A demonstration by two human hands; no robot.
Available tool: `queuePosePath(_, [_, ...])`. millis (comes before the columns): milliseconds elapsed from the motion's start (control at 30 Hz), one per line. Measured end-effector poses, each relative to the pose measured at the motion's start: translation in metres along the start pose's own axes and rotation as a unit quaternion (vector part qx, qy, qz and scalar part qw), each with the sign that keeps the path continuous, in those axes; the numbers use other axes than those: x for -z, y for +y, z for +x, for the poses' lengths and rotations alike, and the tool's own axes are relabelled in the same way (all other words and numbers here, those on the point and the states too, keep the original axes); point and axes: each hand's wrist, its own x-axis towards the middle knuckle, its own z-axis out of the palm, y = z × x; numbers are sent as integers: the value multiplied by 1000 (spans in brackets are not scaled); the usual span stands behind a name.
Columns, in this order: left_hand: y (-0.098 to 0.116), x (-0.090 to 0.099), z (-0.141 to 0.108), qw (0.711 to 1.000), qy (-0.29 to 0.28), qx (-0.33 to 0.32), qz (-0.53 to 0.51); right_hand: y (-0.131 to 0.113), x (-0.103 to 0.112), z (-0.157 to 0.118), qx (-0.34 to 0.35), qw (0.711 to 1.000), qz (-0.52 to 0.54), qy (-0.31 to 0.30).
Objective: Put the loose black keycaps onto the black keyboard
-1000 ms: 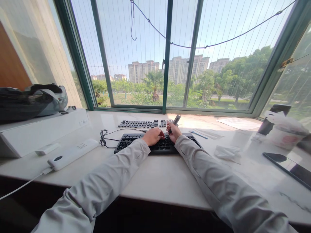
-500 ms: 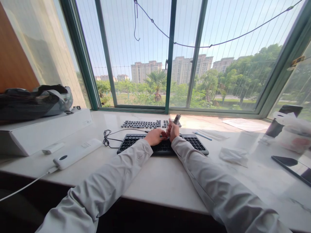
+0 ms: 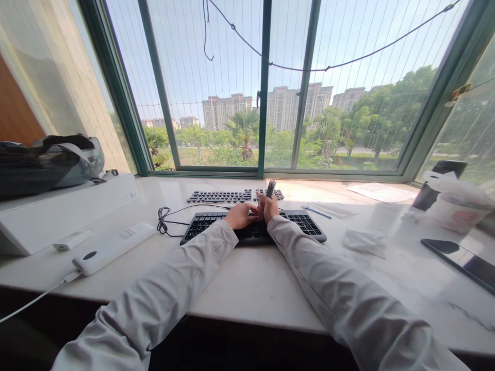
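Worktop (image 3: 247, 288) runs under a window; keyboard (image 3: 309, 225) lies flat on it in front of the person, probably there so both arms reach it evenly. Both hands meet over its middle. Left hand (image 3: 240, 215) is palm-down with bent fingers at the keys; tips hidden, can't tell if they pinch anything. Right hand (image 3: 268, 207) is closed around a slim dark tool (image 3: 271, 189), top end sticking up out of the fist; lower end hidden, steep hold probably meant to get it down between keys. Loose keys (image 3: 219, 196) sit in rows behind the keyboard, presumably laid out to keep their order. Around, big to small: white box (image 3: 77, 208) with a dark bag (image 3: 46, 159) on top, far left; phone (image 3: 464, 265), right; white gadget (image 3: 114, 247), left; crumpled plastic (image 3: 363, 241), right; coiled cable (image 3: 164, 219) beside the keyboard; blue stick (image 3: 318, 212) behind its right end. Hands block the keyboard's middle; right hand and tool also cover some loose keys.
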Motion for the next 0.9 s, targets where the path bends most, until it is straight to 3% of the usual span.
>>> queuePosePath(233, [-4, -2, 2, 1000, -3, 3, -6, 7, 3, 3, 44, 998, -37, 3])
queuePosePath(500, [-3, -2, 1, 1000, 2, 1, -17, 6, 2, 1, 42, 997, -63, 8])
queuePosePath(700, [-6, -5, 3, 1000, 3, -17, 9, 5, 1, -5, 67, 982, -168, -44])
queuePosePath(900, [-1, -3, -1, 999, 20, -36, 11, 0, -1, -3, 19, 1000, -21, -1])
